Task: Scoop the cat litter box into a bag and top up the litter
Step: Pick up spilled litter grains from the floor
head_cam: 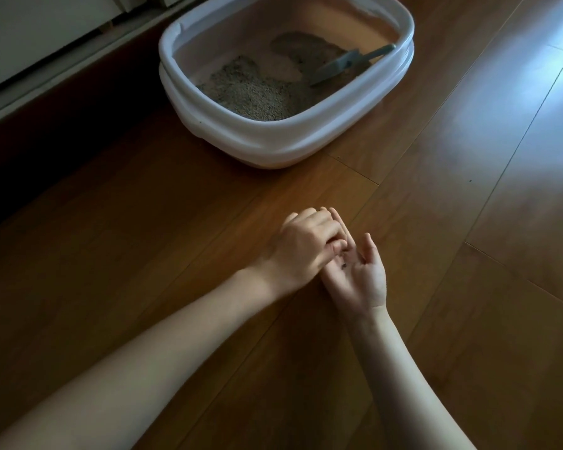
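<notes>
The right hand is lying palm up over the wooden floor, fingers relaxed and spread, with a few dark litter grains sitting on the palm. The left hand is resting across its fingers, knuckles up, fingertips curled and pinching at the palm. At twelve o'clock from the hands, well apart, the white litter box is sitting with its near rim facing them. Grey litter is covering only part of its bottom. A grey scoop is leaning inside, handle against the two o'clock rim. Bare floorboards are stretching toward three o'clock.
</notes>
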Demonstrator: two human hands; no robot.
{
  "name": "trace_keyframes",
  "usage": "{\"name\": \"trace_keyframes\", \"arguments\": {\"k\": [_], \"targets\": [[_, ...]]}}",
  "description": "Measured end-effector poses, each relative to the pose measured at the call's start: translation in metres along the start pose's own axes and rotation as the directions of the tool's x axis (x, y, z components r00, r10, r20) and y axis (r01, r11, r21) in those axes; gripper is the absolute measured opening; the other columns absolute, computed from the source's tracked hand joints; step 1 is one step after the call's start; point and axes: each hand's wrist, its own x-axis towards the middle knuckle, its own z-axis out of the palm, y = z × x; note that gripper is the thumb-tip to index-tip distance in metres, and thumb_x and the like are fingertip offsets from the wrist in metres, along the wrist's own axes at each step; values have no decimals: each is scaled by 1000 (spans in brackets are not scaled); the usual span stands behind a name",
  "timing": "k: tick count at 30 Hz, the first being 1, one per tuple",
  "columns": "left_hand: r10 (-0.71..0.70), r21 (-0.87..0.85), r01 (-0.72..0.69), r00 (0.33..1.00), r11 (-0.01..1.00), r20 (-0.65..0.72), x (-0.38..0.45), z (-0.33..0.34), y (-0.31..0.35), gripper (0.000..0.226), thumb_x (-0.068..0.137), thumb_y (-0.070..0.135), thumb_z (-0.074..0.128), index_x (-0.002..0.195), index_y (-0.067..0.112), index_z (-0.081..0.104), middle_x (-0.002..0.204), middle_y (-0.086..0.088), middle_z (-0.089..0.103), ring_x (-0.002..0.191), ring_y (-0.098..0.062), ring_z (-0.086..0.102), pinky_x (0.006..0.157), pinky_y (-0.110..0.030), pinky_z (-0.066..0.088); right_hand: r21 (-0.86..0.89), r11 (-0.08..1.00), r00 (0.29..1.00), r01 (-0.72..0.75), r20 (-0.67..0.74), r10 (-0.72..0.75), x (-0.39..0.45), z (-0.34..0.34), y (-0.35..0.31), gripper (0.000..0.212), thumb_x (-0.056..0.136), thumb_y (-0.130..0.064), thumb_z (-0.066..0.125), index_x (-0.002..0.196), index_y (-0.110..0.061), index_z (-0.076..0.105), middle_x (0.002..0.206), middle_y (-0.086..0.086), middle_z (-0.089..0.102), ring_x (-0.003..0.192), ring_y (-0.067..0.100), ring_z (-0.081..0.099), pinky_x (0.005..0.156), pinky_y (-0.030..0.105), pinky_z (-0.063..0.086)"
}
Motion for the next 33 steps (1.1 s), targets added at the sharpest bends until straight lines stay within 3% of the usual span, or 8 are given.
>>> {"name": "trace_keyframes", "arguments": {"k": [5, 8, 11, 16, 19, 23, 29, 33], "targets": [[-228, -137, 212, 967, 968, -114, -1, -5, -28, 6, 85, 13, 63, 90, 12, 65, 89, 1, 60, 81, -11, 57, 72, -25, 49, 74, 993, 995, 88, -44, -85, -3, 0, -11, 53, 102, -31, 27, 127, 5, 57, 137, 20, 51, 128, 33, 49, 110, 42, 35], [-318, 81, 314, 947, 946, 51, -6, 3, -52, 39, 84, 27, 68, 119, 12, 61, 107, -5, 55, 100, -19, 53, 86, -36, 49, 133, 981, 989, 143, -48, -138, -7, -1, -20, 50, 101, -27, 29, 124, 7, 58, 134, 21, 53, 126, 34, 50, 111, 41, 34], [-319, 264, 259, 924, 929, 213, -7, 17, -52, 72, 78, 50, 68, 135, 12, 48, 119, -5, 48, 112, -21, 42, 92, -35, 43, 148, 975, 986, 166, -54, -160, -9, -2, -24, 50, 101, -25, 29, 122, 8, 59, 134, 21, 54, 126, 34, 50, 109, 42, 35], [-93, 191, 75, 992, 979, 88, -9, 23, -50, 30, 78, 19, 75, 103, 4, 68, 95, -7, 61, 88, -24, 56, 69, -39, 54, 137, 976, 985, 168, -57, -161, -9, -1, -23, 49, 100, -24, 29, 121, 9, 59, 133, 22, 54, 126, 34, 50, 109, 42, 35], [-5, 212, -18, 994, 977, 109, -15, 26, -54, 10, 82, 3, 67, 92, 3, 68, 86, -7, 60, 80, -22, 57, 62, -36, 54, 137, 979, 987, 154, -56, -148, -10, 0, -22, 50, 101, -25, 29, 121, 9, 60, 132, 22, 55, 125, 34, 51, 108, 43, 37], [104, 296, -138, 987, 945, 126, -19, 32, -55, 16, 90, -5, 47, 86, 3, 61, 82, -10, 55, 73, -21, 52, 61, -31, 51, 151, 977, 988, 150, -64, -142, -10, 2, -19, 51, 102, -26, 28, 120, 9, 60, 131, 23, 56, 124, 34, 51, 107, 43, 37], [14, 357, -75, 986, 931, 169, -11, 36, -48, 32, 86, 2, 26, 77, 2, 56, 74, -16, 55, 61, -26, 54, 49, -35, 52, 132, 982, 988, 136, -88, -125, -9, 7, -17, 51, 101, -25, 28, 120, 9, 60, 130, 24, 56, 123, 35, 51, 105, 43, 38], [-105, 303, 35, 970, 952, 220, -10, 24, -40, 27, 89, -5, 29, 102, 2, 51, 104, -16, 51, 94, -25, 52, 76, -32, 51, 132, 982, 986, 136, -114, -121, -8, 8, -17, 50, 102, -26, 28, 125, 8, 56, 129, 24, 57, 124, 35, 50, 106, 43, 38]]}}
